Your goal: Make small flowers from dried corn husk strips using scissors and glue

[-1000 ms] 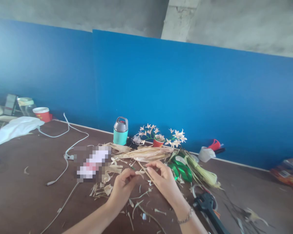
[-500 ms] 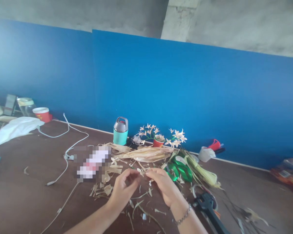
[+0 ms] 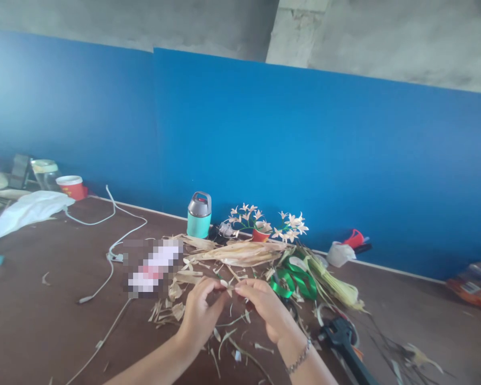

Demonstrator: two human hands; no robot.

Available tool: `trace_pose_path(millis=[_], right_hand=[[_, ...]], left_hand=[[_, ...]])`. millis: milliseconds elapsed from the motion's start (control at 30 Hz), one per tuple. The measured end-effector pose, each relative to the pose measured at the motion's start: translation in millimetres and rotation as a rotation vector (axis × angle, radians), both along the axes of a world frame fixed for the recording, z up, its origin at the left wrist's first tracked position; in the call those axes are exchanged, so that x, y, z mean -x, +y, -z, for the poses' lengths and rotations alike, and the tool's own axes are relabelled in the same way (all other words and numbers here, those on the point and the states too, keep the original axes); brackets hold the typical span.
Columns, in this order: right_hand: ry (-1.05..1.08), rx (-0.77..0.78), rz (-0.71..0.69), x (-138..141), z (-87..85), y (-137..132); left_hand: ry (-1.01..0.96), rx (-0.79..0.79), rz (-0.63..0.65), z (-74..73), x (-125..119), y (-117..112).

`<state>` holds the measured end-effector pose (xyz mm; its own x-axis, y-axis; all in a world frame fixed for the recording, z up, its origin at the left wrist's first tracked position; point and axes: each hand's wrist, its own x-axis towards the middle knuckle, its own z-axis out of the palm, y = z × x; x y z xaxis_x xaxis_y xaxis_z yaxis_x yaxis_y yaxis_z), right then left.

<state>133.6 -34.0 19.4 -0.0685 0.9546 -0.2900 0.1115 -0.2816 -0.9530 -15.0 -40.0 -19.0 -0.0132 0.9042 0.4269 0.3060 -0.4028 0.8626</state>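
Between the fingertips of both hands is a small pale flower [image 3: 229, 289] that looks made of dried husk. My left hand [image 3: 202, 307] pinches it from the left, and my right hand [image 3: 266, 307], with a bracelet at the wrist, pinches it from the right. Fingers partly cover its lower part. Scraps of husk [image 3: 177, 312] lie beside my left hand, and thin cut strips [image 3: 244, 350] are scattered on the brown table [image 3: 52, 331] below. Just beyond the hands rests a long bundle of dried corn husk [image 3: 240, 254].
Green ribbon [image 3: 304, 280], pale green husk [image 3: 336, 286] and a dark glue gun [image 3: 347, 342] lie to the right. Behind stand a turquoise flask [image 3: 199, 222] and an orange pot [image 3: 260, 234] with white flowers [image 3: 294, 224]. White cables [image 3: 111, 267] cross the left side, near a pixelated object [image 3: 154, 269].
My fingertips have shifted slightly around the small flower, so more of its petals show. The camera view has moved a little; the things on the table stay put.
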Motion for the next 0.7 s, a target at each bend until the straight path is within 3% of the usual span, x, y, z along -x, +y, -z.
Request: trace_pose_path(millis=[367,700], right_hand=[[0.005,-0.004,-0.024,-4,-4.2,0],[0.025,0.002,-0.05,-7,-6.4,0]], left_hand=[[-0.121,0.108,0.075,-11.9,-1,0],[-0.119,0.053,0.073,-10.5,0,-1]])
